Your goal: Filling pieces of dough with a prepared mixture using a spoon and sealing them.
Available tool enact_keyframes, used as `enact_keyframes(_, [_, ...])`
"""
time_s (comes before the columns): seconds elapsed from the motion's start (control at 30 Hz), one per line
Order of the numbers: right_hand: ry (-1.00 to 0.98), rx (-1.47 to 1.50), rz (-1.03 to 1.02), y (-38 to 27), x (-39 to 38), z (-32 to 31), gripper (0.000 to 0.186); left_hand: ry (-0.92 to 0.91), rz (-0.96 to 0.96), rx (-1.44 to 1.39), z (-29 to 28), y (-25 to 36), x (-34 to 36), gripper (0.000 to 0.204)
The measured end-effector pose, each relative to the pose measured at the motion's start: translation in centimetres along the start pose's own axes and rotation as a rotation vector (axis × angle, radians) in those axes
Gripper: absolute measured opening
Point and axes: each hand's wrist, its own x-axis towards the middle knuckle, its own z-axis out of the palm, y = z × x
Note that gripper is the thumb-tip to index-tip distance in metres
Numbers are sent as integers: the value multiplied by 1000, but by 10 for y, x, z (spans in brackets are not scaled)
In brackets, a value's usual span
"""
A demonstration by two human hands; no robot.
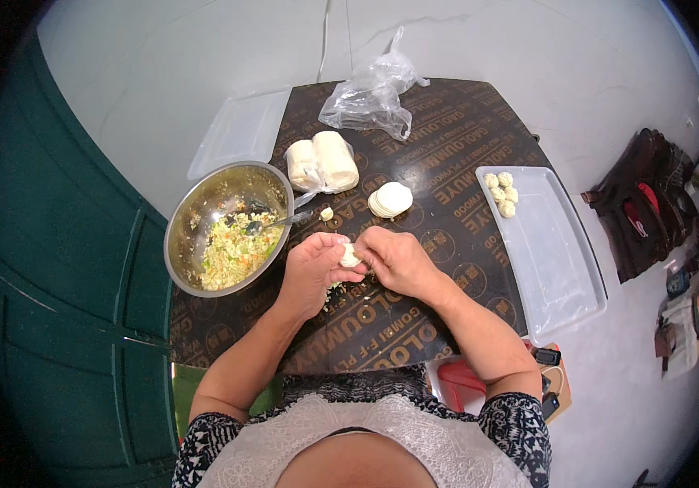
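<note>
Between my two hands is a small pale dumpling (350, 257), partly covered by fingers. My left hand (314, 267) cradles it from the left. With its fingers bent together, my right hand (401, 259) pinches the dumpling's right edge. Just beyond them a small lump of dough (327, 214) lies on the table. A stack of round white wrappers (390, 200) sits past my right hand. To the left, a steel bowl (189, 213) holds chopped yellow-green filling (240, 252) with orange bits, and a metal spoon (280, 222) leans inside it.
Two bagged rolls of wrappers (335, 165) and a crumpled clear bag (370, 102) lie farther back on the dark printed table (467, 122). A translucent tray (557, 260) along the right edge carries several finished dumplings (502, 193). Another tray (240, 130) is at far left. Filling crumbs lie beneath my hands.
</note>
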Motion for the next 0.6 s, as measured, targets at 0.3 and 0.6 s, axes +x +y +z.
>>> enact_keyframes(0.3, [-46,-127,-27,-6,3,-4,13,-19,56,249,-1,2,-1,14])
enact_keyframes(0.6, [26,-85,-95,3,2,0,10,-50,52,108,-5,0,1,22])
